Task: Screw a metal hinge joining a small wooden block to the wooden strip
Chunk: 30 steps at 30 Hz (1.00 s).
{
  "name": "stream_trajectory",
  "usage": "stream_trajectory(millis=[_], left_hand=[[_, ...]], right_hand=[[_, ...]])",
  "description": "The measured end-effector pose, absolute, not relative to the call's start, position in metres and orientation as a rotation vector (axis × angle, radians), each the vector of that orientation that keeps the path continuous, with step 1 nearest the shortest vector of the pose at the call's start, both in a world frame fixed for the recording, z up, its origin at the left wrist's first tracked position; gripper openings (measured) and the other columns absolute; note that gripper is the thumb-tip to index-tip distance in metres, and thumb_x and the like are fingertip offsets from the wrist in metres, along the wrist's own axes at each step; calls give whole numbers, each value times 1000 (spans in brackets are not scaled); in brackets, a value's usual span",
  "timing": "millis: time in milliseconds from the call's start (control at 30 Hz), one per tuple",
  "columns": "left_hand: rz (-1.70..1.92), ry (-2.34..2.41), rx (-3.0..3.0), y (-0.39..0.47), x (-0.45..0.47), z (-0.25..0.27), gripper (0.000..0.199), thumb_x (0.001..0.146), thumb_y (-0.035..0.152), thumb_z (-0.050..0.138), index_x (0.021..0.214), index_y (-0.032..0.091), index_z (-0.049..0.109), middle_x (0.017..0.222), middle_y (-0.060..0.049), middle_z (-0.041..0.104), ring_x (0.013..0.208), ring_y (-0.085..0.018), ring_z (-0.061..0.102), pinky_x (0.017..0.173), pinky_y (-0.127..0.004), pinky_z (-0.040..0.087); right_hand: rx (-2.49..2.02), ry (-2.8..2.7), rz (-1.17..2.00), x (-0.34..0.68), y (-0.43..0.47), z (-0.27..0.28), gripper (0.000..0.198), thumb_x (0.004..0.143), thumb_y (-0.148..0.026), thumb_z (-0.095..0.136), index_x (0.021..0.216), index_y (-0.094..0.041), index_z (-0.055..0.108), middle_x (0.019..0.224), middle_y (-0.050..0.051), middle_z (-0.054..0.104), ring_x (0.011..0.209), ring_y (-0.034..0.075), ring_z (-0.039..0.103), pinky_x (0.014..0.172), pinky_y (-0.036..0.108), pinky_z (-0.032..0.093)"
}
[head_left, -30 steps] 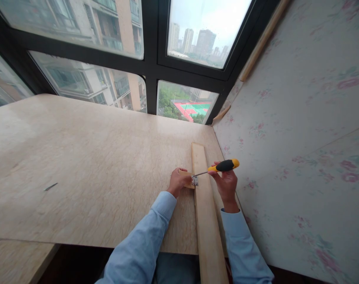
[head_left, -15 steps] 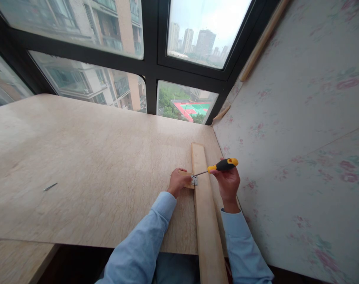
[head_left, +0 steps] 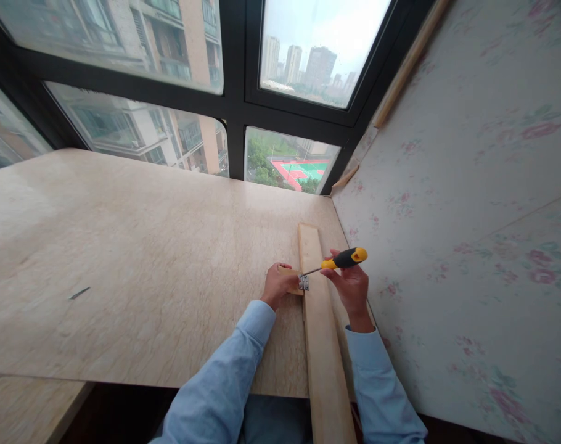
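Observation:
A long wooden board [head_left: 324, 333] lies lengthwise in front of me, its near end past the sill's front edge. Against its left side sits a small wood block [head_left: 297, 290], which my left hand [head_left: 279, 286] grips. A metal hinge [head_left: 304, 282] spans the joint between block and board. My right hand [head_left: 353, 288] is closed on a yellow and black screwdriver [head_left: 348, 258], tilted with its shaft pointing left and down. The tip meets the hinge area by my left fingertips; any screw under it is too small to make out.
A small thin metal piece [head_left: 79, 293] lies far left on the marble-patterned sill [head_left: 169, 265]. Dark-framed windows [head_left: 237, 117] stand behind. The flower-papered wall [head_left: 470, 265] rises close to my right arm. The sill's front edge runs near my body.
My right hand and the screwdriver handle have shifted slightly left, and the fingers sit differently around the handle. The left hand, block and board stay in place.

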<state>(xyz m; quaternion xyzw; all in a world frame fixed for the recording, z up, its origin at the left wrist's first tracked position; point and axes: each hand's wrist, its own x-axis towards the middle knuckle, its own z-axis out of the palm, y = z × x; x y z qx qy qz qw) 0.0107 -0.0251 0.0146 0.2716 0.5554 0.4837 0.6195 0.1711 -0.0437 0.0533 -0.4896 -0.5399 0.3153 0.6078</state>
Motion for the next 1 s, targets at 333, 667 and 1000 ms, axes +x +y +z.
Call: stream_trajectory(millis=[333, 667, 1000], left_hand=[[1149, 1258, 649, -26, 11, 12, 42, 45, 6, 72, 82, 16, 56, 63, 1, 61, 54, -13, 57, 47, -22, 46], [1144, 1264, 661, -26, 11, 12, 41, 45, 7, 72, 81, 16, 56, 63, 2, 60, 54, -13, 57, 47, -22, 45], [1128, 1285, 652, -24, 10, 13, 39, 44, 6, 72, 78, 16, 57, 61, 2, 60, 53, -13, 56, 48, -22, 44]], right_hand=[[-908, -1274, 1038, 169, -47, 56, 63, 85, -42, 65, 142, -31, 41, 144, 8, 51, 124, 23, 54, 107, 47, 40], [-1080, -1253, 713, 170, -42, 48, 50, 76, -41, 75, 119, -17, 63, 108, 11, 73, 105, 27, 66, 100, 50, 47], [-1048, -1188, 800, 170, -41, 52, 46, 71, -36, 80, 111, -20, 66, 105, 8, 74, 102, 28, 68, 93, 50, 53]])
